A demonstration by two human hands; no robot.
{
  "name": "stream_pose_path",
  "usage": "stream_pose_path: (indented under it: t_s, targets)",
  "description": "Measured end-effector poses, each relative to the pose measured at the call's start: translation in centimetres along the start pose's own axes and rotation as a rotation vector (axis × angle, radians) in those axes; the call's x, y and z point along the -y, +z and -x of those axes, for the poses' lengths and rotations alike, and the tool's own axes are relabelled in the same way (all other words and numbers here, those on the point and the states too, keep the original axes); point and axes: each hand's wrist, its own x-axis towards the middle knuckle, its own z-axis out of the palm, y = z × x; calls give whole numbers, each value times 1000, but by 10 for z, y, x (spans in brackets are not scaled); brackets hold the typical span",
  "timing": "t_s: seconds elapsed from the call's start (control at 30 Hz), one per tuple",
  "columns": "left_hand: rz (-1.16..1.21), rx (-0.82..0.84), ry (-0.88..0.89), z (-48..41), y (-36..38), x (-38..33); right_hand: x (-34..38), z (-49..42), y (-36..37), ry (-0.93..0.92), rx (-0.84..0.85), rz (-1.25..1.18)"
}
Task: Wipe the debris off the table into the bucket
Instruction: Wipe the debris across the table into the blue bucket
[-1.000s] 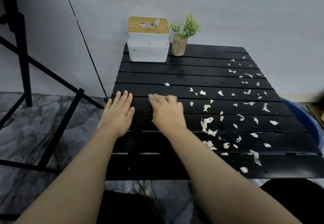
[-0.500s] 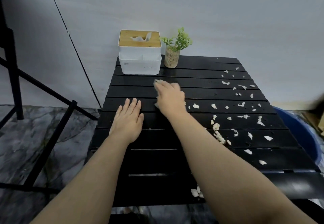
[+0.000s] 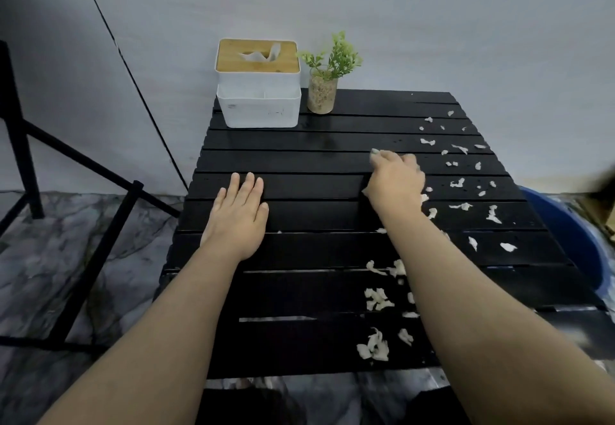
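White paper scraps, the debris, lie scattered over the right half of the black slatted table, with clumps near the front edge beside my right forearm. My right hand presses down mid-table with bent fingers over a pale wipe, only edges of which show. More scraps lie just right of that hand. My left hand rests flat on the table's left side, fingers straight. A blue bucket stands on the floor beyond the table's right edge, partly hidden.
A white tissue box with a wooden lid and a small potted plant stand at the table's back left, against the wall. Black stand legs cross the marble-patterned floor to the left.
My right hand has slid with the wipe from the table's left-middle toward the right. The left hand has stayed flat in place. The view has shifted slightly.
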Motion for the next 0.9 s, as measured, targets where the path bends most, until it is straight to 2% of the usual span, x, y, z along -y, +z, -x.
stream_pose_path:
  t_s: [0.07,0.13,0.23,0.3,0.4,0.5,0.6,0.67,0.73,0.8,0.9]
  targets:
    - [1,7,3,1,-1,1,50,6,0,-164,-37,-22]
    - [1,10,3,1,0,2,96,24,16,-330,-3,-50]
    - [-12,3,-2,0,0,2,105,35,32,-457,101,-27]
    - [-16,12,-10,0,0,3,73,25,31,-391,115,-41]
    - [-18,35,-16,0,-2,1,5,16,21,-179,98,-33]
    - [-114,130,-39,-1,-17,-4,-37,18,-9,-86,175,33]
    - [-65,170,-34,12,-32,-17,-44,35,-44,-84,27,-99]
    - [79,151,38,39,-30,-30,-38,69,-61,-196,-104,-258]
    - [167,92,88,75,-18,-42,-30,119,-66,-367,-132,-369]
    - [206,35,43,109,-5,-51,-19,176,-58,-513,-72,-340]
    - [84,14,-14,136,10,-58,-9,239,-36,-696,-30,-225]
